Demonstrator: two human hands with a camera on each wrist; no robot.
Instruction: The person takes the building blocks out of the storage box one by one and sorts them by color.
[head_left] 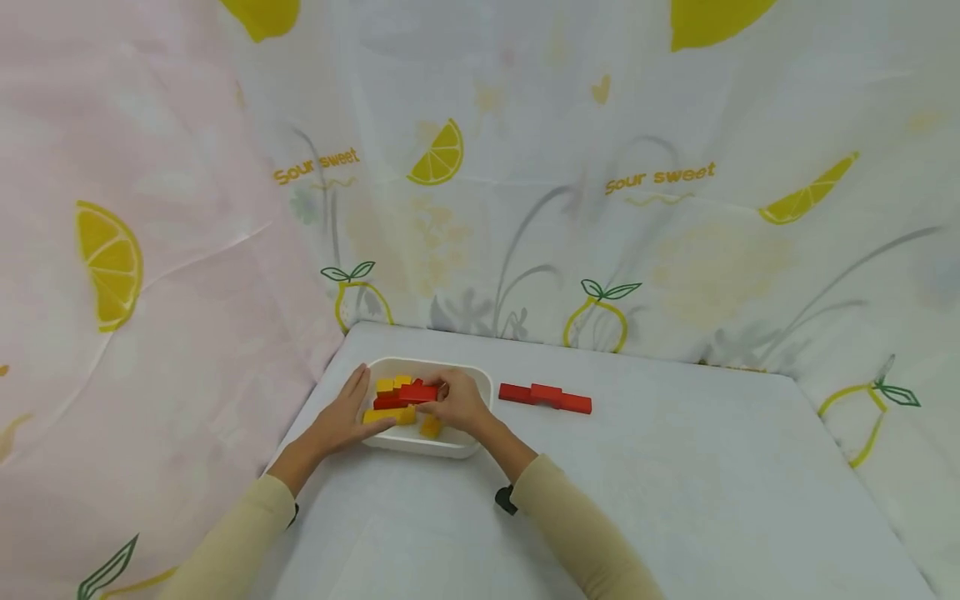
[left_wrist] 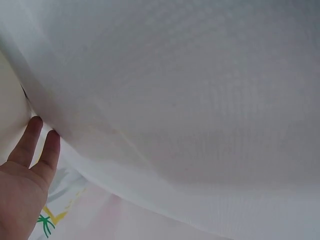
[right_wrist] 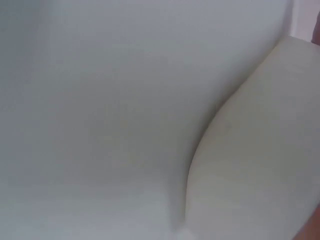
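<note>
A white rectangular tray point(head_left: 431, 448) holds several red and yellow blocks. Inside it my right hand point(head_left: 459, 404) pinches a red block point(head_left: 417, 394) between thumb and fingers, above another red block point(head_left: 386, 402). My left hand point(head_left: 341, 423) rests at the tray's left end, fingers extended along the rim and thumb reaching over a long yellow block point(head_left: 388, 416). In the left wrist view, two straight fingers of the left hand point(left_wrist: 25, 187) show near the tray's pale wall point(left_wrist: 10, 107). The tray's outer side point(right_wrist: 255, 145) fills the right part of the right wrist view, where the right hand barely shows.
To the tray's right, three red blocks point(head_left: 546, 395) lie in a row on the white-covered table point(head_left: 675, 483). Small yellow blocks point(head_left: 431, 427) are in the tray. A lemon-print cloth point(head_left: 510, 233) hangs behind the table, and a pinkish one point(head_left: 172, 367) on the left.
</note>
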